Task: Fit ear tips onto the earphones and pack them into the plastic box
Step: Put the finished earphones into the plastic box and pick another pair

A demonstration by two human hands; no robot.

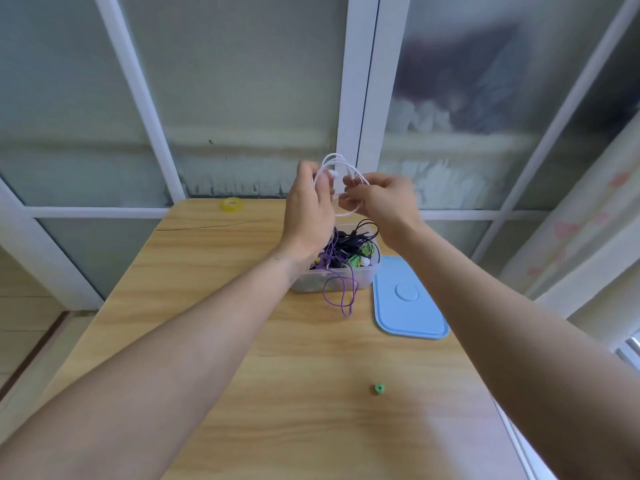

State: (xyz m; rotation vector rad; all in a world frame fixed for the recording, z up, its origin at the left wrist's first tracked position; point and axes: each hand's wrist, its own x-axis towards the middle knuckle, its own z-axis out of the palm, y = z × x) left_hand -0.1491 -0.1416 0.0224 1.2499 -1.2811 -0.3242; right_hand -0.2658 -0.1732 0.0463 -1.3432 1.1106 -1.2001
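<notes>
Both hands are raised above the clear plastic box [365,277], holding white earphones [341,164] whose cable loops up between them. My left hand [306,209] grips the cable with an earbud near its fingertips. My right hand [377,199] pinches the cable from the other side. The box holds a tangle of black, purple and green earphones, and a purple cable [343,296] hangs over its front wall onto the table. A small green ear tip [379,388] lies alone on the table nearer to me.
The light blue lid [408,299] lies flat on the wooden table [221,306], right of the box. A yellow tape roll [231,204] sits at the far left edge. Frosted windows with white frames stand behind the table.
</notes>
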